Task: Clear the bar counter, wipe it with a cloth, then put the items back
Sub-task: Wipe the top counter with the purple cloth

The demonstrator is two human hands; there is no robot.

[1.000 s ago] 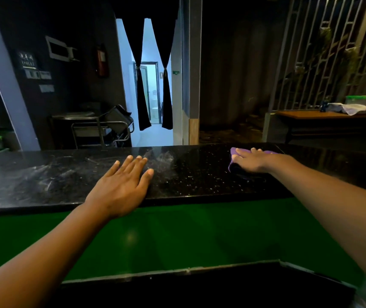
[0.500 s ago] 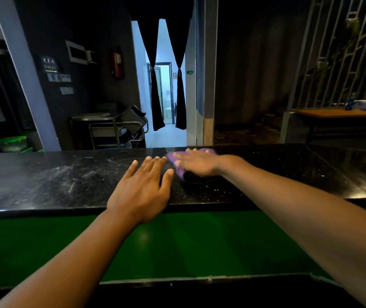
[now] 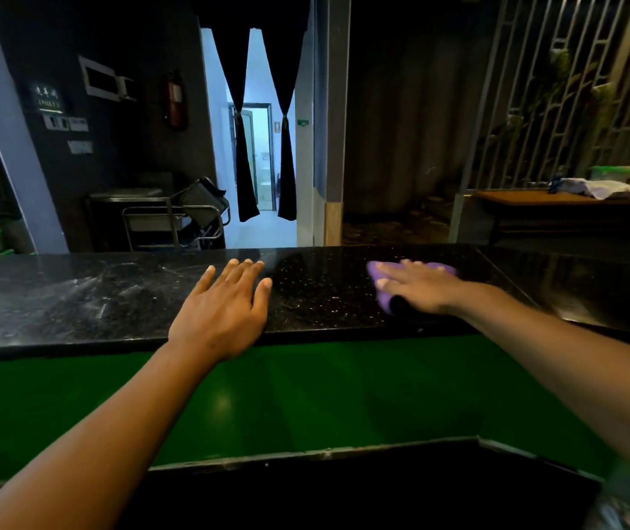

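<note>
Fingers of right hand flat atop purple cloth on counter.

Wall sign on the dark wall, left: pale characters above a smaller line (too blurred to read). Small green plate on the doorway frame: illegible.
</note>
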